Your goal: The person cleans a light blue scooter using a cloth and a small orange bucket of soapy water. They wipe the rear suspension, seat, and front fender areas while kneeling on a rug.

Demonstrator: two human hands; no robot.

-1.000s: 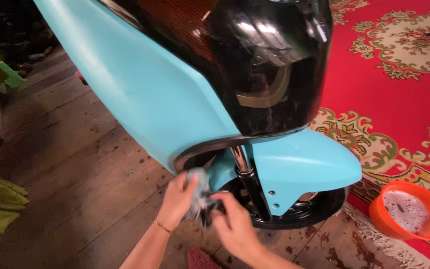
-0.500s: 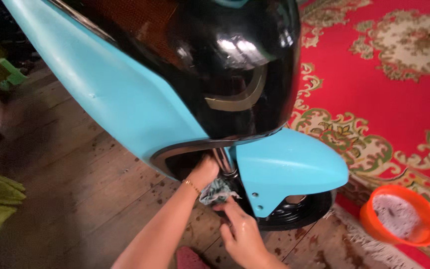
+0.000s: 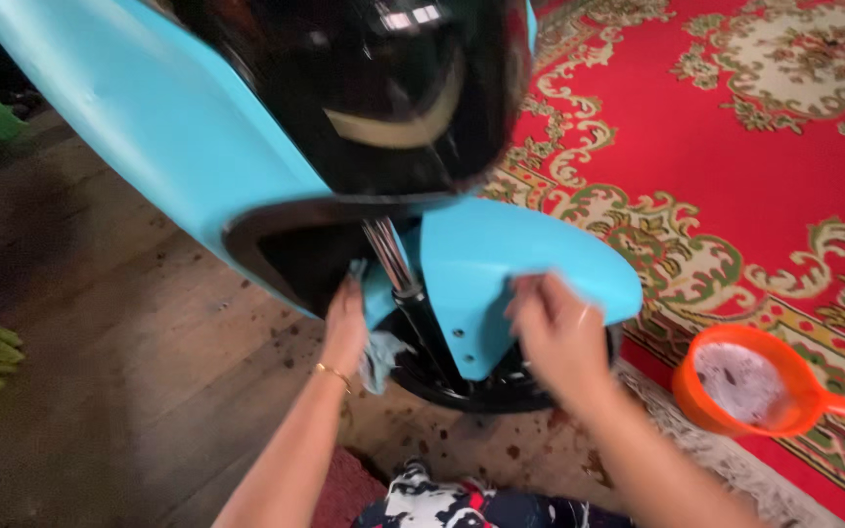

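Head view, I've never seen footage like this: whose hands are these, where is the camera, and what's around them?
The camera sits on a person's head and looks down at their own bare hands. The left hand presses a grey-green cloth up beside the fork of a light-blue scooter. The right hand rests on the blue front fender, above the black wheel. An orange dipper of foamy water sits at the edge of a red patterned carpet, next to the wooden plank floor.
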